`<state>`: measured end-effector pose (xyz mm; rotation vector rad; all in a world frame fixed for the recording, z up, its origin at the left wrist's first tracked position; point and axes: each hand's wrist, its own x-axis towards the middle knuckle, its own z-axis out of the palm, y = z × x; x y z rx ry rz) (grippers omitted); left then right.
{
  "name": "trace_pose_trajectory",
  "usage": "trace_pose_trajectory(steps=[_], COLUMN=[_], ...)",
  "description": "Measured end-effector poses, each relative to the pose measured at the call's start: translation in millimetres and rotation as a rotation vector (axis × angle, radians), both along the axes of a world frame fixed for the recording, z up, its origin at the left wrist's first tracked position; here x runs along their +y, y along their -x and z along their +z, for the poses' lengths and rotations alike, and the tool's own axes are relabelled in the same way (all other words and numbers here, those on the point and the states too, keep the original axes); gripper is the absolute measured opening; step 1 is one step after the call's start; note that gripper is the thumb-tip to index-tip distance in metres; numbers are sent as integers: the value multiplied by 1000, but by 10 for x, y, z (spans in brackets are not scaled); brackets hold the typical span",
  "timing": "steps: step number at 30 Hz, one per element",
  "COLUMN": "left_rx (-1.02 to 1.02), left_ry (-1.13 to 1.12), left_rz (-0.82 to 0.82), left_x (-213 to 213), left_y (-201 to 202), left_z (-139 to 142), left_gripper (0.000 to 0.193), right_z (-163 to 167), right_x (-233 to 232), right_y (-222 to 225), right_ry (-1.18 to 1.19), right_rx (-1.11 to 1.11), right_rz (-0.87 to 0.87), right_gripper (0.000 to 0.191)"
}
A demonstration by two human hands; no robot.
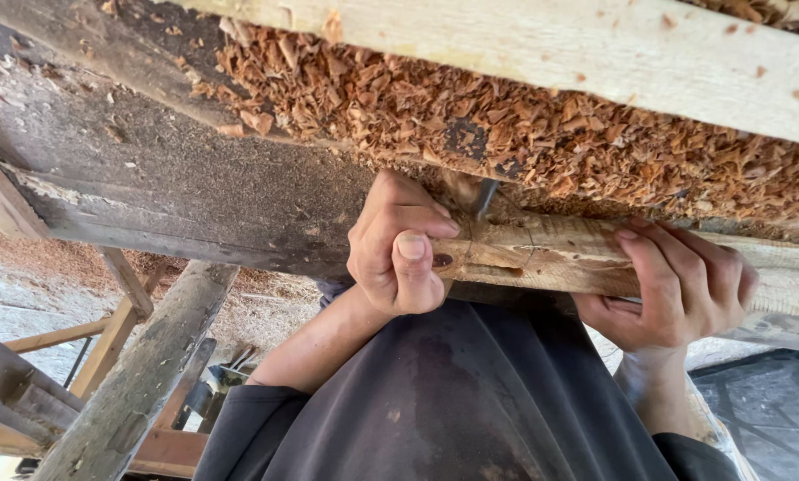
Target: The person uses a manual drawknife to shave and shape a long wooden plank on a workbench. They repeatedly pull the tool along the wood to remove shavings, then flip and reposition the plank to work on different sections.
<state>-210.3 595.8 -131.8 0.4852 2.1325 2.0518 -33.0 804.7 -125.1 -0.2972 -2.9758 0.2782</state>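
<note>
A pale, rough-sawn length of wood with dark pencil-like marks (542, 254) lies along the near edge of the dark, weathered plank counter (177, 178), held at 2 places. The left hand (398, 245) wraps its end, fingers (391, 218) curled tight round it and thumb pressed flat on the end face. The right hand (680, 285) grips it further along, fingers pressed together over the top. Between the hands, just behind the wood, a dark metal tool tip (486, 198) stands, blurred. A heap of reddish-brown wood shavings (506, 125) covers the counter behind, and a pale planed board (595, 53) runs along the far edge.
</note>
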Motion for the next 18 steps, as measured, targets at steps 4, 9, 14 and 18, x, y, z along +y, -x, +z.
trace_pose_trajectory(steps=[4, 9, 14, 18], left_rx=[40, 40, 87, 35], left_ry=[4, -25, 18, -19], left_rz=[2, 17, -18, -1], left_x=[45, 85, 76, 7], left_y=[25, 62, 69, 8], left_z=[-4, 2, 18, 55], left_gripper=[34, 31, 29, 28], right_z=[-19, -80, -180, -87], right_x=[13, 61, 140, 94], right_y=[17, 30, 57, -27], right_ry=[16, -10, -12, -58], right_rx=[46, 90, 187, 184], right_rz=[-2, 32, 43, 50], right_gripper=[34, 40, 43, 44])
